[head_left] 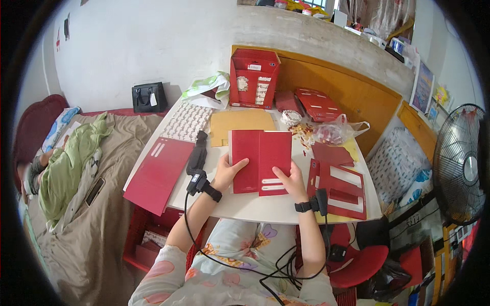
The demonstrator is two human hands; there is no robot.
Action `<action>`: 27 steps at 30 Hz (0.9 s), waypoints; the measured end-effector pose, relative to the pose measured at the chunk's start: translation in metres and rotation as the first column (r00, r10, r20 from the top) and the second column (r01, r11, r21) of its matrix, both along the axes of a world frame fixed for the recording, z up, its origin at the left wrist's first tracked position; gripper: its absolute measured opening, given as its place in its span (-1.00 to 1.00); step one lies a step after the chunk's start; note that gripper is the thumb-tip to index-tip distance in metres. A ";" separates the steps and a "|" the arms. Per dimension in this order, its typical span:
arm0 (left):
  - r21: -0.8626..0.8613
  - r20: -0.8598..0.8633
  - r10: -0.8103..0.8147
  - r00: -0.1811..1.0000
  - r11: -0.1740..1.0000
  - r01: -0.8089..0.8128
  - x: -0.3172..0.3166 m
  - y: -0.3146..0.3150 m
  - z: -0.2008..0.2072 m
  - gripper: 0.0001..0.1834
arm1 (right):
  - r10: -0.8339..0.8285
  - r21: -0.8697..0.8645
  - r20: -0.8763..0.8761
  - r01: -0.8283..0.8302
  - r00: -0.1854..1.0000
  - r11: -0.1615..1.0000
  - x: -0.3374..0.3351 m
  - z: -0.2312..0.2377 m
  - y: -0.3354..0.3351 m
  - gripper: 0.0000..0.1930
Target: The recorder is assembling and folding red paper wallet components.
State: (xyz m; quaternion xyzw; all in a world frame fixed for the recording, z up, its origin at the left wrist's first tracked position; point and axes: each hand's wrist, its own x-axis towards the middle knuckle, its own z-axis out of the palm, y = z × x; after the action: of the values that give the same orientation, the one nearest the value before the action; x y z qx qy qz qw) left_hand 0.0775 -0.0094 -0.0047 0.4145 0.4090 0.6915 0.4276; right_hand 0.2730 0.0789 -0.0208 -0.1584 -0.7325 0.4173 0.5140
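A red card folder (246, 148) with a crease down the middle stands out above the white table's near half. My left hand (228, 172) grips its left edge, thumb on the front and fingers behind. On the other side my right hand (291, 182) pinches the lower right part, beside two white slots. Left of my hands lies a flat red card sheet (162, 171), and a black strap-like device (197, 153) rests by it. A red die-cut card (337, 191) with white areas is nearest my right hand. Beyond the folder lies a tan cardboard sheet (240, 121).
A tall red box (254, 76) stands at the table's back, near stacked red packs (319, 104) and a clear plastic bag (337, 130). Patterned sheets (186, 120) lie back left. A black fan (459, 163) stands right; a person lies on the bed (127, 153) at left. Black cables cross my lap.
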 end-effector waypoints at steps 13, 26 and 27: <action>0.138 -0.317 0.201 0.927 0.977 -0.164 -0.004 0.016 -0.027 -0.43 | -0.326 0.024 -0.115 0.331 0.938 0.943 0.002 0.012 -0.011 -0.80; 0.350 -0.531 0.445 0.721 0.890 -0.291 -0.037 0.024 -0.039 -0.53 | -0.001 -0.270 -0.190 -0.052 0.982 0.961 0.009 0.021 -0.012 -0.68; 0.141 -0.361 0.220 0.906 0.973 -0.181 -0.023 0.018 -0.032 -0.59 | 0.030 -0.284 -0.139 -0.069 0.990 0.956 0.012 0.013 -0.006 -0.67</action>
State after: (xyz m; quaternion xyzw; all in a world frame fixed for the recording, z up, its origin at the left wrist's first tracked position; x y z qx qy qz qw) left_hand 0.0541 0.0089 -0.0367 0.5160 0.4868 0.6604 0.2462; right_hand 0.2851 0.0728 -0.0081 -0.1848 -0.6320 0.5418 0.5224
